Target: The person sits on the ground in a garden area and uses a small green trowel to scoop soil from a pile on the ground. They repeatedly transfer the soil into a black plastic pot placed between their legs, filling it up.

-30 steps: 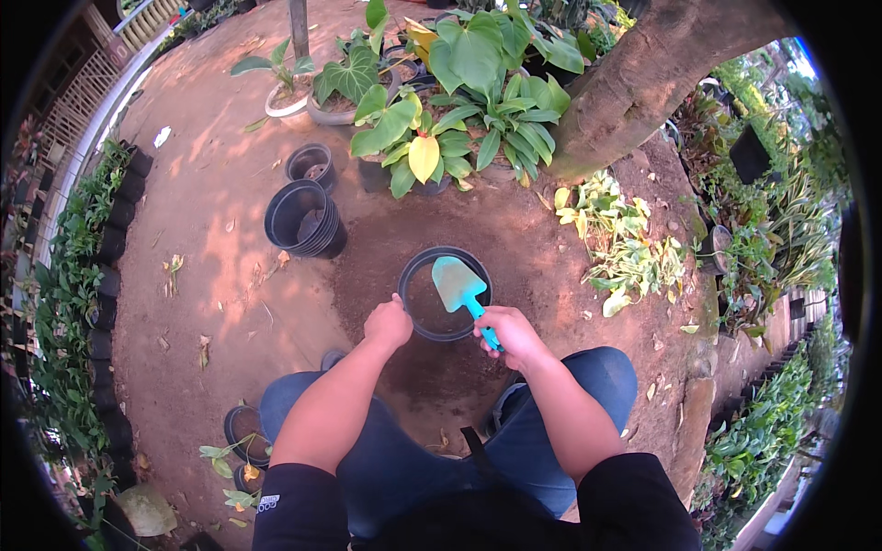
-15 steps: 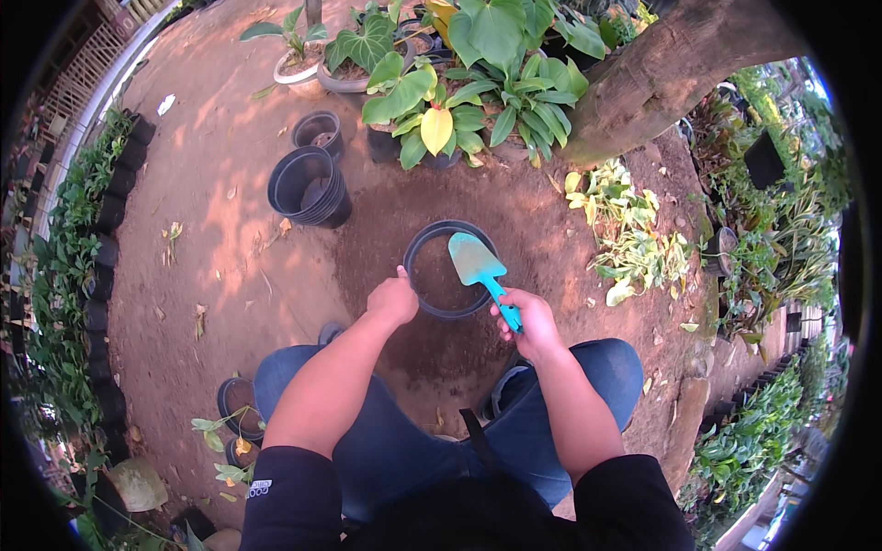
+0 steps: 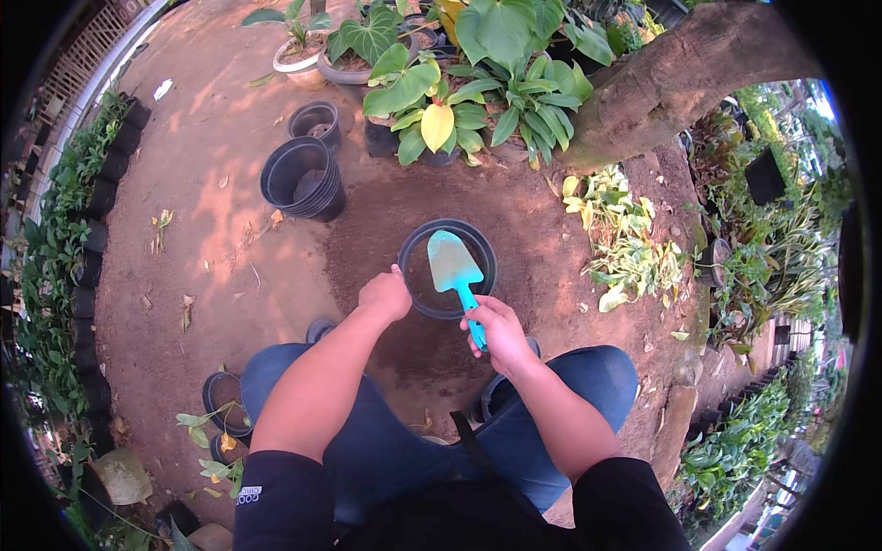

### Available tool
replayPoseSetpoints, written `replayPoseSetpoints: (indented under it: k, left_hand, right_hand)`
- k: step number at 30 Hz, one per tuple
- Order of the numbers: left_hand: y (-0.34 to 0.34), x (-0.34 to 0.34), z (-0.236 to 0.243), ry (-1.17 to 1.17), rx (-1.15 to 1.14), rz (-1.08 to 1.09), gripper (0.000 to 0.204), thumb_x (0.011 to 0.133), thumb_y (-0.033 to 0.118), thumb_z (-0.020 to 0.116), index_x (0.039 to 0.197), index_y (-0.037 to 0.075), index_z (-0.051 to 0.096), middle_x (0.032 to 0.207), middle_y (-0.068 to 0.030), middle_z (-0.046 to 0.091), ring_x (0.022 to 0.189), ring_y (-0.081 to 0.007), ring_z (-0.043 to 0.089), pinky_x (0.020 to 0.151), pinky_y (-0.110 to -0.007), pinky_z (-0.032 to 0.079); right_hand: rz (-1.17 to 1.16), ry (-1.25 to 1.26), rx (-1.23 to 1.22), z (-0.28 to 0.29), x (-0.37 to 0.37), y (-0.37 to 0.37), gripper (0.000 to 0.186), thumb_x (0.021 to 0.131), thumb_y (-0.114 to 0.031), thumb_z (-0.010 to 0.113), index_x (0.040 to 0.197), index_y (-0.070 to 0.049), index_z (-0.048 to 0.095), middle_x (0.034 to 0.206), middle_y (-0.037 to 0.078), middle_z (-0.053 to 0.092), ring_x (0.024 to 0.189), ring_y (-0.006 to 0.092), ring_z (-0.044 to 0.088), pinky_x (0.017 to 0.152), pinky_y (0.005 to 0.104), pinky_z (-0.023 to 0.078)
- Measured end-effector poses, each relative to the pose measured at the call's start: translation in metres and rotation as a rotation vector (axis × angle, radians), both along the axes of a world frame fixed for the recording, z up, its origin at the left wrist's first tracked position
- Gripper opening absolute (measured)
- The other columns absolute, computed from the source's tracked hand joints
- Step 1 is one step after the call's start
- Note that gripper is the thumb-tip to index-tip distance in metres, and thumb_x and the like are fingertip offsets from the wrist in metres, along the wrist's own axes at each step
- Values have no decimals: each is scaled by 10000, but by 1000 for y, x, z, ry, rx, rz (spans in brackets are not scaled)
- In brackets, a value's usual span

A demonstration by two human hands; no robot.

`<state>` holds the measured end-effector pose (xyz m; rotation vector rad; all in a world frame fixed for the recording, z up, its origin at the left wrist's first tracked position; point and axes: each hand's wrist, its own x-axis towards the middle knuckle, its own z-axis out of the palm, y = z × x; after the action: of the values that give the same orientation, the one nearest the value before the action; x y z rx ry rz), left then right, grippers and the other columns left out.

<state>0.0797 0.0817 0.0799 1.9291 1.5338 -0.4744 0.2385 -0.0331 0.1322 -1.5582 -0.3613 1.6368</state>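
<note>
Although white lettering (image 3: 249,495) is printed on the left sleeve (image 3: 289,510), it is small and partly turned away, so I do not copy it. On the trowel (image 3: 452,261) and on the pots I can read no label.

The right hand (image 3: 496,332) is closed around the handle of this turquoise trowel, with the fingers wrapped at its left side. The blade, which carries some brown dirt, lies over the opening of the black pot (image 3: 491,268), and this pot stands on the ground (image 3: 197,367) in front of the person, between the two hands. The left hand (image 3: 384,295) has its fingers folded, and one fingertip meets the left rim of the pot; if the fingers pinch this rim, I cannot tell.

Compared with half a second ago, the blade has shifted left, nearer to the middle of the opening, and the handle is less slanted. The left hand keeps its place at the rim.

Farther to the left are a stack of black pots (image 3: 319,204) and, just behind it, a single pot (image 3: 331,138). To the right, yellowish leaves (image 3: 629,243) lie in a heap, near the tree trunk (image 3: 680,87).
</note>
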Motion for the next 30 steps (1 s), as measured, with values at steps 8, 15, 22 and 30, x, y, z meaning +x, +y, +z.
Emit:
replayPoseSetpoints:
  k: [8, 15, 22, 30]
  left_hand:
    - [2, 0, -3, 17, 1, 0, 423, 970, 197, 233, 1217, -37, 484, 1100, -212, 594, 1028, -354, 580, 884, -431, 465]
    - [3, 3, -1, 37, -19, -1, 429, 970, 193, 229, 1209, -61, 480, 1106, -212, 593, 1028, -350, 581, 873, -430, 471]
    - [3, 2, 4, 28, -32, 13, 441, 972, 200, 209, 1187, -47, 504, 1106, -213, 592, 1038, -351, 575, 885, -438, 463]
    - [7, 1, -9, 39, -19, 23, 470, 979, 229, 186, 1125, -28, 552, 1121, -209, 586, 1055, -360, 562, 914, -438, 446]
  right_hand:
    - [55, -32, 2, -8, -13, -1, 345, 843, -123, 502, 1162, 1, 461, 760, 63, 564, 471, 123, 483, 409, 263, 397]
    - [116, -33, 9, -20, -15, -6, 387, 842, -140, 528, 1189, 4, 434, 780, 64, 582, 488, 126, 500, 406, 253, 400]
    - [256, -208, 10, -25, -22, -8, 409, 849, -141, 522, 1214, 16, 424, 792, 69, 589, 558, 132, 536, 460, 278, 417]
    - [364, -316, -20, -30, -13, -9, 427, 823, -130, 501, 1228, -10, 436, 769, 70, 575, 635, 133, 547, 507, 280, 419]
